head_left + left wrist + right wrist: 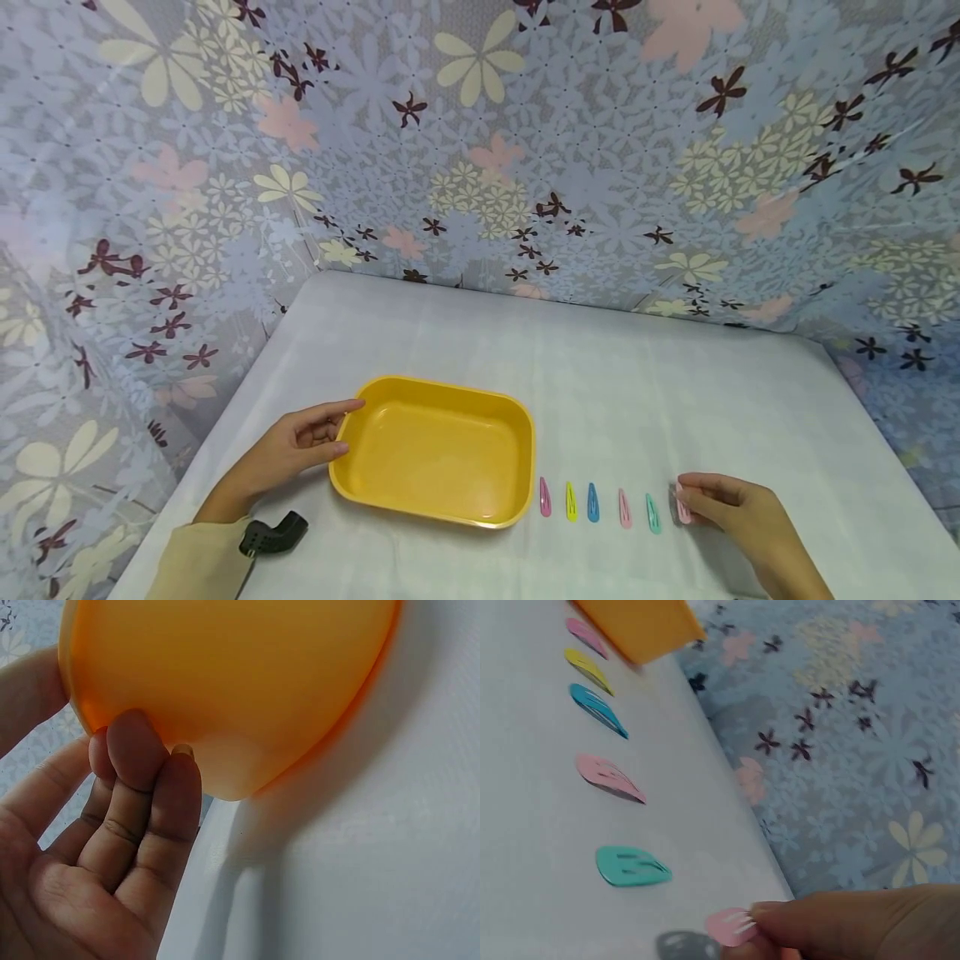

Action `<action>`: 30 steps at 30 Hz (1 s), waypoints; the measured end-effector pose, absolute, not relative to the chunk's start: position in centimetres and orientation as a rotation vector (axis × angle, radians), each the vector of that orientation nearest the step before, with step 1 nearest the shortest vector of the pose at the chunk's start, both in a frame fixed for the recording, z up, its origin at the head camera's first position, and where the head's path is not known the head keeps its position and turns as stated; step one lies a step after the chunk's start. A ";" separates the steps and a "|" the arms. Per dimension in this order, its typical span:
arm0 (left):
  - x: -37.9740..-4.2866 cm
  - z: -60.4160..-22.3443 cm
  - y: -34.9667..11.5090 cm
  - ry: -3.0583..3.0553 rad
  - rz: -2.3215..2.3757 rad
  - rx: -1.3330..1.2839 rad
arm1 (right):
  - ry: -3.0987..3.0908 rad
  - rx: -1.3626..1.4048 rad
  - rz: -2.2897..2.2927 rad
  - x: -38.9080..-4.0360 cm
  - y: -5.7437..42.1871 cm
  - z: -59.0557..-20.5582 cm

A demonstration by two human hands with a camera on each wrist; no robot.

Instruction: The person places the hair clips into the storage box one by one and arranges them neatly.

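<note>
My left hand (288, 446) holds the left end of a yellow plastic tray (431, 521), index fingertip at the rim and thumb lower on that end. In the left wrist view, the other fingers (135, 750) curl against the tray's outer wall. At the right, my right hand (738, 508) pinches a light pink snap hair clip (730, 927) between thumb and fingers, its shadow close beside it on the table. Left of it lie a teal clip (653, 514), another light pink clip (624, 509), a blue clip (593, 502), a yellow clip (572, 502) and a hot pink clip (545, 497).
The table (600, 383) has a white cover. Floral fabric (480, 167) hangs behind it and along its sides. A black device (273, 533) sits at my left wrist, by the beige sleeve (198, 562). The row of clips runs rightward from the tray's right side.
</note>
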State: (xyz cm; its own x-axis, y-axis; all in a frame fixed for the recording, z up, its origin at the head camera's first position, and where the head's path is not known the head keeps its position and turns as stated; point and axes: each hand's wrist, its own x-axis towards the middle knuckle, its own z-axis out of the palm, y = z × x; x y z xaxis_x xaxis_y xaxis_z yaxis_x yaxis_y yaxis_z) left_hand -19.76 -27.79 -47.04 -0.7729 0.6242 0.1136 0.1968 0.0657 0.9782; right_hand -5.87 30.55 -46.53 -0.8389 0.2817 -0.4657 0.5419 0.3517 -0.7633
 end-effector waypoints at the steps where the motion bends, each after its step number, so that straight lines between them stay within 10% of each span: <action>1: -19.7 -47.0 -27.8 2.009 1.759 0.821 | 2.364 0.729 -1.488 -5.9 30.4 -46.4; 30: -19.7 -46.8 -27.9 2.051 1.727 0.759 | 2.103 0.512 -1.977 -10.0 20.5 -42.5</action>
State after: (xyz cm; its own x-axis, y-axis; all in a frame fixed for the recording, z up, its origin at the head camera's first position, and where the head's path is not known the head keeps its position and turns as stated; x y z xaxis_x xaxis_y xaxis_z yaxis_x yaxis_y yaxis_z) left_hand -19.72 -27.85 -46.84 -0.7939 0.6039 0.0708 0.1726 0.1121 0.9786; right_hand -10.03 20.51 -42.46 -0.9178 0.1073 -0.3824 0.3883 0.0400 -0.9207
